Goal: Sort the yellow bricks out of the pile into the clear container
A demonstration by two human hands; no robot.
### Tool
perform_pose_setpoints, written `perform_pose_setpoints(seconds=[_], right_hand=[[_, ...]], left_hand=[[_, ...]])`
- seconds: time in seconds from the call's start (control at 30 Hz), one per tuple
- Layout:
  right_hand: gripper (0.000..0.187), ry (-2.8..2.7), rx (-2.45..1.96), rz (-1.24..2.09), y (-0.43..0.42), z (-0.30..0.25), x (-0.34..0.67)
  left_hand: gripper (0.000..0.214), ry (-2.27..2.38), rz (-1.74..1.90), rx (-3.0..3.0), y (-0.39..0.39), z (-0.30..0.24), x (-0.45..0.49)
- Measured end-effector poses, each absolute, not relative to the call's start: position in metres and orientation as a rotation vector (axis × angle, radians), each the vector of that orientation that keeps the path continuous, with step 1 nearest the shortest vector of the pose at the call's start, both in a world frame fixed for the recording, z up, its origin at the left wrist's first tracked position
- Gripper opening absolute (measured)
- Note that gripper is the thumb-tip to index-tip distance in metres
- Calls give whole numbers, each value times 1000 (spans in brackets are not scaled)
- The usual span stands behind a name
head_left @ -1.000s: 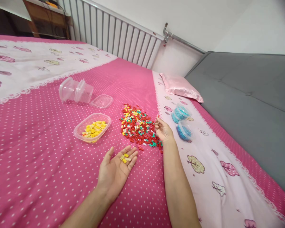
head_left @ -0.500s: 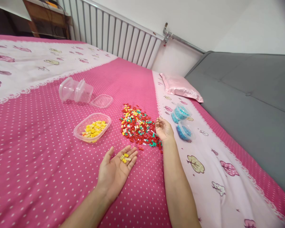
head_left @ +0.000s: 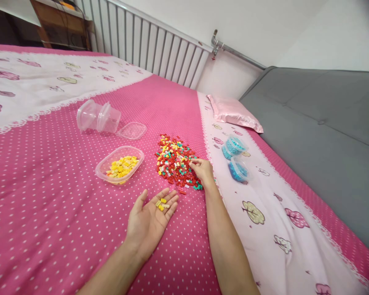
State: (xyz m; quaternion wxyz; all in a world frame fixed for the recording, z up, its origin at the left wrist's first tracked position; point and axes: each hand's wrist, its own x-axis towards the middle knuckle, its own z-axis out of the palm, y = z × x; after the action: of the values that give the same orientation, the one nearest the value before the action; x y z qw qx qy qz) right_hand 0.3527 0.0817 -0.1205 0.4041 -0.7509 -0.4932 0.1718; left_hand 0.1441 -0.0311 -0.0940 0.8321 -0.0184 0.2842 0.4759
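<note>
My left hand lies palm up with its fingers stretched out, and it holds several small yellow toy bricks on the fingers. One or two of them look paler. My right hand reaches over the right side of a mixed pile of toy bricks, mostly red with yellow, white, green and pink ones. Its thumb and forefinger come together at the pile; what is between them is too small to make out. To the left of the pile stands a clear plastic tub holding yellow bricks.
Clear containers lie on their side at the back left, beside a clear lid. Tubs of blue bricks stand to the right of my right hand. Behind are a pink pillow, a radiator and a grey headboard.
My right hand has moved left from the pile's right edge, turning so its fingertips point into the bricks. My left hand and the bricks on it have stayed put.
</note>
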Motion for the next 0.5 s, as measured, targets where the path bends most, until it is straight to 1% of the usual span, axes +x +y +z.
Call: perform_pose_setpoints(seconds=[0.13,0.33,0.4,0.5], right_hand=[[18,-1258,-1945,375,82,-118,352],[28,-985,-1651,637,81,-116,351],[26,-969,-1680,625,80,-115,352],[25,-1079,-1847,520,78,-113,354]], left_hand=[[48,607,1013,-29,-32,-93,144],[46,597,1012,-27,-33,-92,144],[46,599,1012,-28,-32,-92,144],[45,601,1012,-30,-32,-93,143]])
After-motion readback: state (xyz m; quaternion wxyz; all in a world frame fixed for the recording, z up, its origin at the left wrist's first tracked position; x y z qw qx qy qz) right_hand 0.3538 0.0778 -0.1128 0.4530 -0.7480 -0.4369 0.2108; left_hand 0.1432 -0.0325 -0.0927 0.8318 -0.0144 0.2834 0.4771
